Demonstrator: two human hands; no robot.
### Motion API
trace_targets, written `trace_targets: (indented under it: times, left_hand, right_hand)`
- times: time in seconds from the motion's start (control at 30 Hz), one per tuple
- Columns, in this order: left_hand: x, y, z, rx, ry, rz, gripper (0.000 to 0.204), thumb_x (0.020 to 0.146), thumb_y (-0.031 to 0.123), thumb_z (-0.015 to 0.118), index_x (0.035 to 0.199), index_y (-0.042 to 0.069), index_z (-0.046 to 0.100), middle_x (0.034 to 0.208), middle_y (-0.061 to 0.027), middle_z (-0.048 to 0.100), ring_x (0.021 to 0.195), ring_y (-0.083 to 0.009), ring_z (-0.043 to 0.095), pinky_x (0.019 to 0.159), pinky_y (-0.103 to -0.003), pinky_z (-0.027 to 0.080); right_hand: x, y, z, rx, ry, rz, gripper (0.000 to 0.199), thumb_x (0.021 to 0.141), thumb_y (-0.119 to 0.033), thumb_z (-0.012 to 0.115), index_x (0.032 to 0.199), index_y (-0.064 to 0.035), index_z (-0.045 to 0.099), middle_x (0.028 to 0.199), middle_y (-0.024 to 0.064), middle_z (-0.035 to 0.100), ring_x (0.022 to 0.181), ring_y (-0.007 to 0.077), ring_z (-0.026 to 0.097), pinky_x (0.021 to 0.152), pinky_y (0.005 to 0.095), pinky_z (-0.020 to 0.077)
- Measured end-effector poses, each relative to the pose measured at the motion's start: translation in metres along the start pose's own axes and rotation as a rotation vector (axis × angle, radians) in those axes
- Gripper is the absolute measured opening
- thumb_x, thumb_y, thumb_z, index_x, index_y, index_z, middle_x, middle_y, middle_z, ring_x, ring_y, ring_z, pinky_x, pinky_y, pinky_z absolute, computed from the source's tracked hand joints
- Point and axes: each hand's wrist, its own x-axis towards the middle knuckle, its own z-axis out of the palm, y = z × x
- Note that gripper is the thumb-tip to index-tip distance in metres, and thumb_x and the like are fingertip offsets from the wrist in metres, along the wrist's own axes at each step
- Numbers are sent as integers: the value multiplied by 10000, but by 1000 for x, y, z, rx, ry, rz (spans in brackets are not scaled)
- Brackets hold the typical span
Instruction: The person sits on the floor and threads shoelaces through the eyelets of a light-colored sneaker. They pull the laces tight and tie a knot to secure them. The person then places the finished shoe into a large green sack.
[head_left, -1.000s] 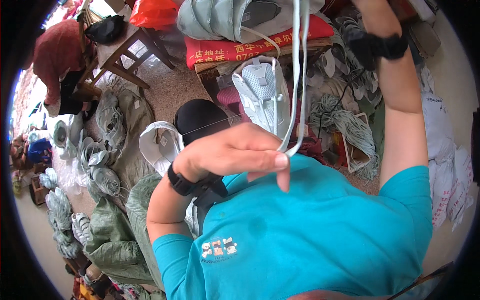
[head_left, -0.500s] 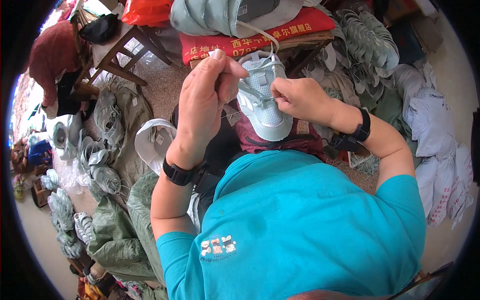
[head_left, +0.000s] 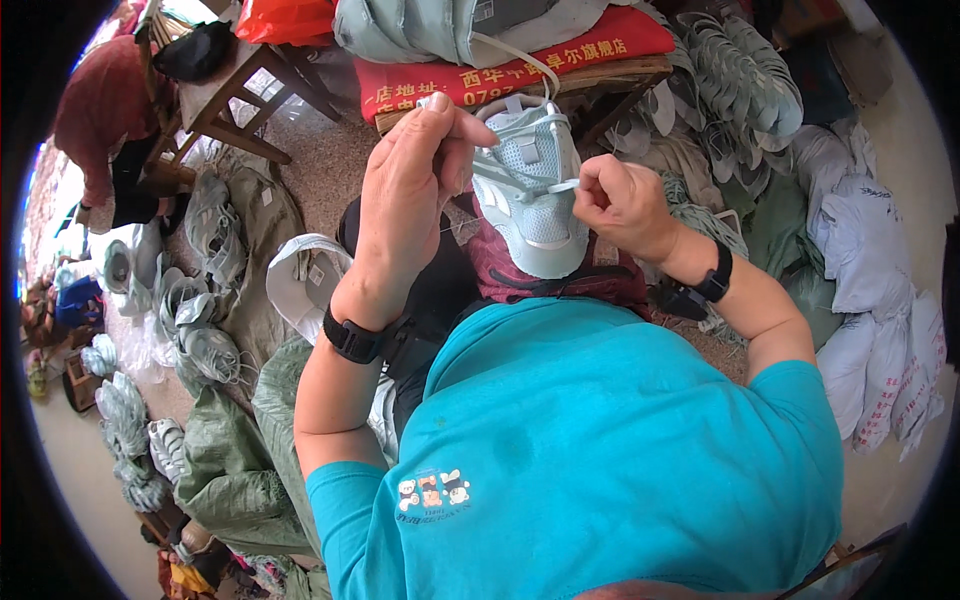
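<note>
A pale mint sneaker (head_left: 545,250) rests on my lap, toe toward me, its upper threaded with a flat pale shoelace (head_left: 563,186). My right hand (head_left: 630,208) is at the shoe's right side, thumb and fingertips pinched on the lace, which stretches short and taut from the upper. On the left, my left hand (head_left: 415,175) is raised beside the shoe with its fingers curled together near the upper eyelets. Whatever sits in those left fingers is hidden from this angle.
Ahead, a wooden stool (head_left: 640,75) bears a red cloth (head_left: 600,45) and stacked shoe uppers (head_left: 400,30). Uppers also pile up at right (head_left: 745,85), beside white sacks (head_left: 865,250). Green woven sacks (head_left: 235,465) and more shoes (head_left: 205,335) lie left. Someone sits far left (head_left: 105,110).
My right hand has moved right and slightly down from the shoe's middle, drawing the lace out into view. The left hand has hardly moved.
</note>
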Motion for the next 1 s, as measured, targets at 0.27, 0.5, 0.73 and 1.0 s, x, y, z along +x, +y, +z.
trace_targets:
  times: [0.27, 0.5, 0.73, 1.0]
  left_hand:
    - [9, 11, 11, 15, -89, 50, 470, 1043, 336, 419, 822, 2, 666, 566, 22, 412, 543, -68, 340, 532, -237, 265]
    - [1, 37, 41, 236, -159, 80, 460, 1037, 314, 402, 739, 20, 594, 570, 14, 408, 533, -73, 341, 526, -244, 262]
    - [5, 24, 40, 241, -165, 75, 483, 1043, 349, 420, 776, 9, 637, 557, 30, 401, 529, -61, 330, 515, -238, 252]
    - [5, 49, 36, 106, -179, 146, 494, 1049, 286, 342, 640, 51, 487, 508, 25, 328, 508, -102, 301, 511, -271, 255]
  right_hand:
    - [2, -13, 18, 33, -178, -502, 257, 752, -101, 757, 938, -77, 581, 767, 24, 576, 664, 258, 593, 619, 376, 491]
    - [4, -27, 24, -14, -212, -69, 223, 837, -160, 711, 976, -50, 574, 730, 105, 606, 651, 308, 625, 578, 402, 503]
    - [16, -22, 41, -202, -359, 6, 219, 844, -165, 682, 949, -27, 548, 668, 139, 610, 607, 327, 636, 538, 427, 505]
    - [10, -11, 42, -127, -260, -339, 215, 801, -87, 662, 995, -50, 576, 763, 91, 635, 656, 257, 646, 564, 372, 512]
